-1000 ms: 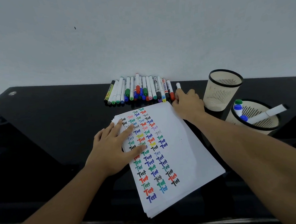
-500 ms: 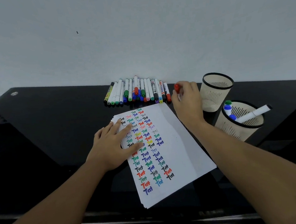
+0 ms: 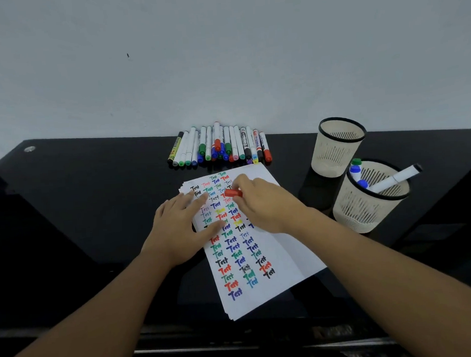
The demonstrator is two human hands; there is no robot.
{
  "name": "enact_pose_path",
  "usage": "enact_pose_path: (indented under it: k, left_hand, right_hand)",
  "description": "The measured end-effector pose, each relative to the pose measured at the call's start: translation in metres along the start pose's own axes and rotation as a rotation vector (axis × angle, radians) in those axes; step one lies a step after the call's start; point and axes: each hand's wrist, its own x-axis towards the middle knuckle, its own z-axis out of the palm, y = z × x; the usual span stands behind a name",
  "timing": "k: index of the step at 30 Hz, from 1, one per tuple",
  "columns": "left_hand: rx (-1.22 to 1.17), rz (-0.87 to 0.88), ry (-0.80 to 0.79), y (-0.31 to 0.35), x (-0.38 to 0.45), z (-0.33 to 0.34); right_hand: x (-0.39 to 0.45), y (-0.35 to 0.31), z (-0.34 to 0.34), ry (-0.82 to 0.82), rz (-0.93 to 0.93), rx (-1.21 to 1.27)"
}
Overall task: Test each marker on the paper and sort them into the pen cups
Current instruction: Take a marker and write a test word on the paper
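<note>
Holding a red-capped marker (image 3: 233, 192) in my right hand (image 3: 260, 204), fingers curled round its barrel, I have its cap end sticking out toward my left hand (image 3: 182, 228). That hand lies flat, fingers straight, pressing the stack of white paper sheets (image 3: 278, 258) just left of my grip. The cap looks on, so I judge uncapping comes first: my left fingertips are close enough to pinch it while the palm pins the paper. I should then write in the bare strip right of the coloured words, below my grip, with light pressure. Beyond my grip lies the row of untested markers (image 3: 218, 147); off to its right stand the empty cream mesh pen cup (image 3: 337, 147) and the nearer cream mesh cup holding markers (image 3: 368, 200).
</note>
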Motion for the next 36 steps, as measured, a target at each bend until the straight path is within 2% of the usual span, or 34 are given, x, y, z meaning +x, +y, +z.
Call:
enact_pose_path:
  k: [4,11,19,23,26,36]
  left_hand:
    - [-0.012,0.052,0.068,-0.006,0.002,0.004]
    - [-0.024,0.156,0.164,-0.009,0.001,0.009]
    - [-0.015,0.187,0.207,-0.009,0.0,0.01]
    - [-0.026,0.19,0.22,-0.008,-0.001,0.009]
    - [-0.025,0.195,0.224,-0.008,-0.001,0.009]
    - [-0.02,0.249,0.243,-0.01,-0.003,0.011]
  right_hand:
    - [0.002,0.0,-0.001,-0.082,-0.039,-0.166]
    - [0.001,-0.01,0.005,-0.067,-0.096,-0.228]
    - [0.002,-0.009,0.015,-0.024,-0.08,-0.16]
    - [0.002,-0.005,0.013,-0.086,-0.044,-0.079]
    - [0.004,-0.006,0.009,-0.12,-0.056,-0.134]
    - [0.006,-0.01,0.013,-0.074,-0.096,-0.215]
